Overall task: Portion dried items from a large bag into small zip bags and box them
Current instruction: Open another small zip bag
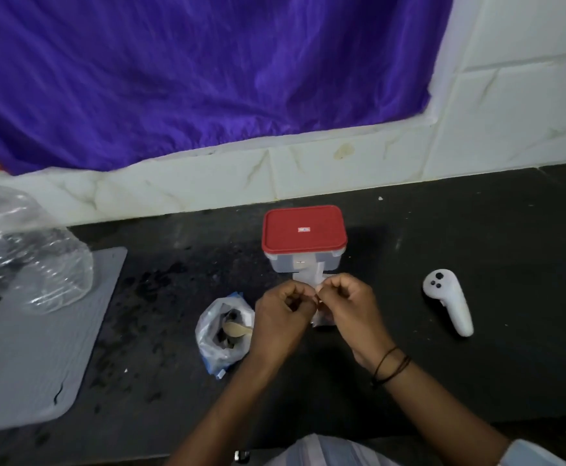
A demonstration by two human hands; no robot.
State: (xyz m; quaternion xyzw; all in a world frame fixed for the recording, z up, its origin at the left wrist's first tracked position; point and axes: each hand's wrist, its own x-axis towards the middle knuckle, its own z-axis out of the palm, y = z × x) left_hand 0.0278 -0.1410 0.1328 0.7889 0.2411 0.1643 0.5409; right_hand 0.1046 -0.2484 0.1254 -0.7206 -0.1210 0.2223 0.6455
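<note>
Striped cloth (325,452) at the bottom edge, cut off by the frame, lies nearest the viewer; above it 2 bare forearms reach forward over a dark countertop (476,247). Left hand (280,317) and right hand (350,311) meet above the counter, fingers curled, both pinching the top edge of a small zip bag (310,275) between them. Only the upper part of this clear bag shows above the knuckles, plus a corner below the right hand; the rest is hidden, so its contents cannot be made out. Dark cords (391,366) circle the right wrist.

Just beyond the hands stands a clear box with a red lid (304,230), lid on; the small bag overlaps its front wall in view. Just left of the left hand lies an open plastic bag (223,334) holding dark dried pieces and a pale spoon (236,329), its right side hidden by the hand. A white controller (448,302) lies well apart to the right. A grey mat (39,358) and crumpled clear plastic (26,250) sit at far left, partly cut off. Purple cloth (191,72) hangs behind.
</note>
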